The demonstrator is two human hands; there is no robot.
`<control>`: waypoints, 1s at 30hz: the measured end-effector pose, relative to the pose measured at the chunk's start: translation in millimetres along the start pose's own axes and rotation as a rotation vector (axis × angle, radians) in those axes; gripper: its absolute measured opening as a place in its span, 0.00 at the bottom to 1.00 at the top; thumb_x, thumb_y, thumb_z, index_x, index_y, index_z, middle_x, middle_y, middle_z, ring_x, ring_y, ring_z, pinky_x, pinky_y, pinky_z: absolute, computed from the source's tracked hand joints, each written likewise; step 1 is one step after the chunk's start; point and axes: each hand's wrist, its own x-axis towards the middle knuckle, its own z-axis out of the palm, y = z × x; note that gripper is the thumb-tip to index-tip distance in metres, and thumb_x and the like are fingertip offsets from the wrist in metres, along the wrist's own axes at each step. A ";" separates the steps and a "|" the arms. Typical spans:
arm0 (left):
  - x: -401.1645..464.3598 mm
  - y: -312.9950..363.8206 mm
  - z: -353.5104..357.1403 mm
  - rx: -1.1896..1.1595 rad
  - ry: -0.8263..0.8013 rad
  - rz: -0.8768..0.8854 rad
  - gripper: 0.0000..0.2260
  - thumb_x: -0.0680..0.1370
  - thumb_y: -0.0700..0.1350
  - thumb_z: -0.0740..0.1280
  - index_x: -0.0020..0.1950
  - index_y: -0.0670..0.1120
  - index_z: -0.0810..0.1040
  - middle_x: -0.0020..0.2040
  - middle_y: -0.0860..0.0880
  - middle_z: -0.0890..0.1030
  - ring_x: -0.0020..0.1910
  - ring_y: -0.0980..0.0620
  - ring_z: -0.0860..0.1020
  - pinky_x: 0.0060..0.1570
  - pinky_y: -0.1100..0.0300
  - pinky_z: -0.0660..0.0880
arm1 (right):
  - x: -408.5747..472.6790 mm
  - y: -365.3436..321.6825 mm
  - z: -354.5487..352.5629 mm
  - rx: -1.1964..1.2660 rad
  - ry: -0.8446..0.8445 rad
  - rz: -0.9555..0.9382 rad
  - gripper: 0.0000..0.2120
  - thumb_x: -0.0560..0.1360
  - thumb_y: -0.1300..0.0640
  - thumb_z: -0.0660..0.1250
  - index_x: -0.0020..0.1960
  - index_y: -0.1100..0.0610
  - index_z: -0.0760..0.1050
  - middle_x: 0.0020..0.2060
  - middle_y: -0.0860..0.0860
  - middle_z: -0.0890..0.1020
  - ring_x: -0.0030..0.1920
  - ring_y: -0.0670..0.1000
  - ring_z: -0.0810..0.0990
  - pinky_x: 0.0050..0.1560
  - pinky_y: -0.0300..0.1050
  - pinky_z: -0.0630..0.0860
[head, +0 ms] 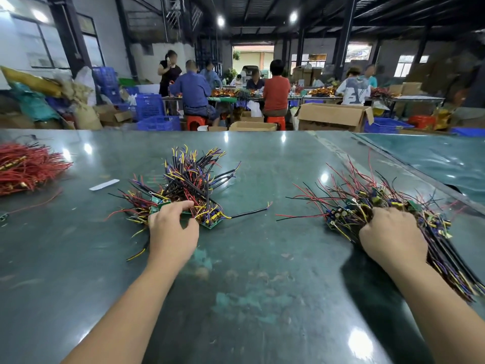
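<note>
The dark green glossy worktable (pixel 262 271) carried all items. A loose pile of small green circuit boards with multicoloured lead wires (pixel 189 179) lay at the table's middle, its wires standing up and outward. A second, tighter bundle of green circuit boards with red, black and yellow wires (pixel 367 203) lay to the right, well apart from the pile and running toward the near right edge. A heap of red wires (pixel 26 169) sat at the far left.

The left hand (pixel 172 232) rested on the near edge of the middle pile, fingers curved over the boards and thumb spread apart below them. Whether it gripped a board could not be told. The right hand (pixel 393 237) gripped the right bundle from above with its fingers curled down into the wires.

A single black cable (pixel 249 212) extended rightward from the middle pile. A white flat strip (pixel 104 184) lay left of that pile.
</note>
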 end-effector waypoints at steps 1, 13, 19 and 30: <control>0.8 -2.6 1.1 0.073 -0.049 0.015 0.16 0.73 0.38 0.67 0.60 0.47 0.79 0.61 0.45 0.77 0.62 0.44 0.70 0.62 0.60 0.57 | -1.0 0.7 0.0 -0.009 -0.037 -0.007 0.13 0.72 0.61 0.60 0.54 0.64 0.74 0.58 0.61 0.76 0.59 0.62 0.71 0.56 0.52 0.69; 3.1 -12.3 13.2 0.178 -0.193 -0.023 0.11 0.78 0.54 0.62 0.51 0.53 0.82 0.57 0.51 0.80 0.63 0.51 0.70 0.58 0.60 0.54 | -43.8 -58.7 11.4 0.411 0.048 -0.419 0.14 0.72 0.63 0.66 0.57 0.59 0.79 0.58 0.55 0.77 0.58 0.59 0.74 0.61 0.49 0.67; 12.5 -9.9 1.5 0.213 0.102 -0.236 0.11 0.72 0.49 0.67 0.53 0.49 0.75 0.58 0.43 0.75 0.63 0.44 0.66 0.60 0.55 0.55 | -58.4 -72.9 18.3 0.532 -0.047 -0.504 0.11 0.73 0.62 0.65 0.55 0.56 0.80 0.57 0.49 0.76 0.59 0.54 0.74 0.60 0.45 0.69; 17.3 -20.1 -5.0 0.227 0.150 -0.284 0.08 0.71 0.49 0.73 0.49 0.56 0.83 0.59 0.47 0.72 0.60 0.41 0.63 0.58 0.51 0.62 | -56.4 -70.2 16.2 0.591 -0.089 -0.479 0.10 0.74 0.62 0.64 0.53 0.55 0.81 0.57 0.48 0.75 0.60 0.50 0.73 0.58 0.41 0.68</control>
